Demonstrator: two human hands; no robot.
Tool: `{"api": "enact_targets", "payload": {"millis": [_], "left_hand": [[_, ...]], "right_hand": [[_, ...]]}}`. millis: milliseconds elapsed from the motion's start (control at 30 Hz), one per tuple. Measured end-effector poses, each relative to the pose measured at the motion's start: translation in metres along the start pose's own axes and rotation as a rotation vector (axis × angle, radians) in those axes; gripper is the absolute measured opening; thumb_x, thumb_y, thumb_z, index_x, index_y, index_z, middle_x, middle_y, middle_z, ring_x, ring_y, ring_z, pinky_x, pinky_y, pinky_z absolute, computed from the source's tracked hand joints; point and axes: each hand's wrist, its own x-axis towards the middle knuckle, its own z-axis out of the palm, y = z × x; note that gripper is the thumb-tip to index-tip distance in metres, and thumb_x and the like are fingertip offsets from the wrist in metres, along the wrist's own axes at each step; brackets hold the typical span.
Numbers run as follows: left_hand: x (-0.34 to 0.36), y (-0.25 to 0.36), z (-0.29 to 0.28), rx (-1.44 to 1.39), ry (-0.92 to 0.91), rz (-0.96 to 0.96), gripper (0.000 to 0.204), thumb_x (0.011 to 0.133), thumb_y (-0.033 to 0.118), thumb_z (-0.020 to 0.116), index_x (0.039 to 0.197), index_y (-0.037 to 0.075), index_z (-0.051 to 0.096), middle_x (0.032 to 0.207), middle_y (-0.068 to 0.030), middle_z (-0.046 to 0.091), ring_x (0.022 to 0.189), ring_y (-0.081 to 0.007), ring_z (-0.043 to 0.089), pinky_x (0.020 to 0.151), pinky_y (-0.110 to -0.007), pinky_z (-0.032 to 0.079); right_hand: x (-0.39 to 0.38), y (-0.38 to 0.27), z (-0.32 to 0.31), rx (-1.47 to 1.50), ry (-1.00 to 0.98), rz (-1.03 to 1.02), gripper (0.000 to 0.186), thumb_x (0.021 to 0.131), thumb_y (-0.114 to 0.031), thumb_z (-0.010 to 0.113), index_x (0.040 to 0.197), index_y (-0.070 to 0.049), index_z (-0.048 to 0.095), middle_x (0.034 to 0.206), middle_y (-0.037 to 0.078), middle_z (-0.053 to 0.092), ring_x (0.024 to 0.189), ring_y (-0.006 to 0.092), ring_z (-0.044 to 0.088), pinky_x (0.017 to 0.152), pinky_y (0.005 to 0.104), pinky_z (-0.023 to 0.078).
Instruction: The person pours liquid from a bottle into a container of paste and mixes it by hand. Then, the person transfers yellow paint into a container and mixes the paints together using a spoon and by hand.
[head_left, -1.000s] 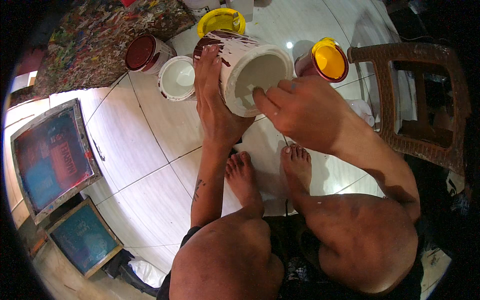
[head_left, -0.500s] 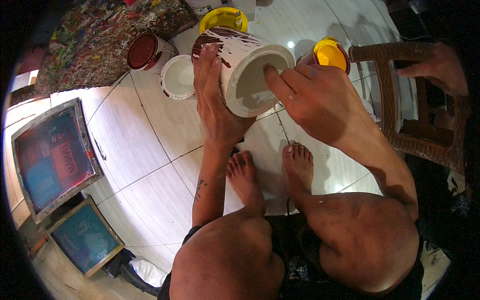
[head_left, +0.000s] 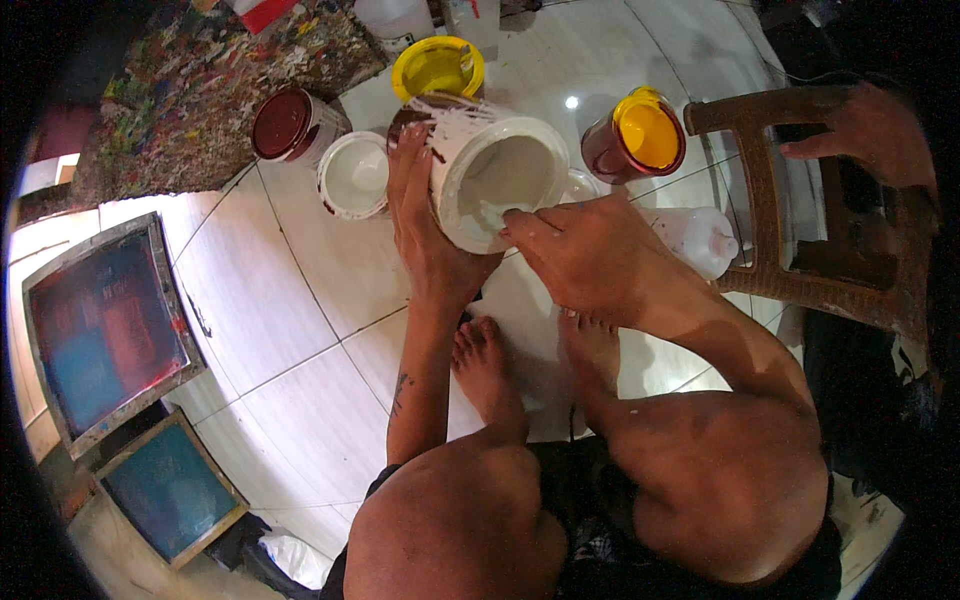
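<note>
A white paint bucket (head_left: 505, 175) streaked with dark red is tipped toward me, showing pale grey inside. My left hand (head_left: 425, 240) grips it from the left, fingers along its side. My right hand (head_left: 580, 260) is closed at the lower right of the opening, fingertips just inside the rim; whether they hold something is hidden. Behind stand a white tub (head_left: 353, 175), a red-lidded can (head_left: 282, 130) and a yellow tub (head_left: 437, 70). An open can of yellow paint (head_left: 645, 135) is to the right, with a translucent bottle (head_left: 695, 240) lying below it.
Two framed screens (head_left: 110, 330) lie at left, under a paint-crusted board (head_left: 200, 110). A brown plastic stool or chair (head_left: 745, 210) stands at right, with another person's hand (head_left: 870, 130) over it. My bare feet (head_left: 480, 355) rest on the tiled floor (head_left: 280, 380).
My right hand has moved down along the bucket's rim. The bucket sits slightly lower in view. Another person's hand has appeared at the right over the brown frame.
</note>
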Motion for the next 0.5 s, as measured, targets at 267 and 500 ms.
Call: {"api": "enact_targets", "payload": {"millis": [267,500], "left_hand": [[-0.026,0.009,0.002,-0.036,-0.086,-0.266,0.114,0.055,0.026,0.098,0.146,0.002,0.032,0.145,-0.0234,0.046,0.133,-0.0398,0.049,0.109,-0.046,0.042],[-0.05,0.01,-0.01,0.095,-0.211,-0.636,0.113,0.051,0.032,0.098,0.143,0.002,0.039,0.134,-0.0167,0.054,0.12,-0.0331,0.058,0.099,-0.043,0.049]], "right_hand": [[-0.014,0.011,0.0,-0.019,0.008,0.072,0.027,0.088,-0.016,0.068,0.112,-0.004,0.065,0.076,0.008,0.065,0.07,0.0286,0.068,0.061,0.0404,0.053],[-0.033,0.063,-0.073,0.267,0.022,0.52,0.035,0.091,-0.026,0.072,0.114,0.0,0.07,0.094,0.015,0.069,0.072,0.0214,0.065,0.064,0.0326,0.051]]}}
